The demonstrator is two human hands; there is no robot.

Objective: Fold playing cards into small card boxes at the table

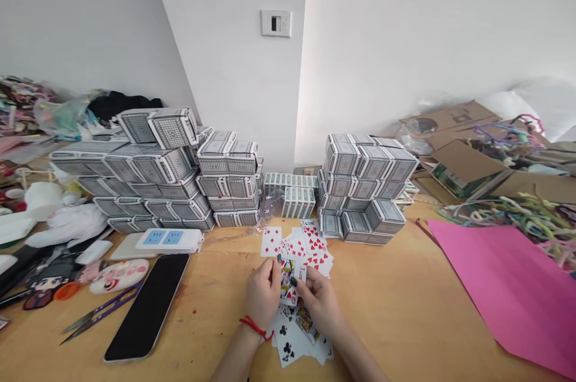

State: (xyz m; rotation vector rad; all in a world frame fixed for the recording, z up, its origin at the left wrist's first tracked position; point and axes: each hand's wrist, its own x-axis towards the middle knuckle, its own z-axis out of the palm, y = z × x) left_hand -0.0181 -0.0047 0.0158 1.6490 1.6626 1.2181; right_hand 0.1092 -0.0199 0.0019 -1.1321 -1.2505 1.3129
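Note:
My left hand (263, 293) and my right hand (320, 303) are closed together on a small bunch of playing cards (288, 281), with a red face card on top. A red cord circles my left wrist. Beyond the hands a fan of red-suit cards (310, 246) lies face up on the wooden table (396, 310). Under my wrists lie more face-up cards (290, 343), including clubs and a face card.
Stacks of patterned card boxes (157, 172) stand at the back left, with another stack of card boxes (364, 187) at the back right. A black phone (148, 307), scissors (96, 314) and a white power strip (168, 240) lie left. A pink sheet (504, 286) and cardboard boxes (468, 160) lie right.

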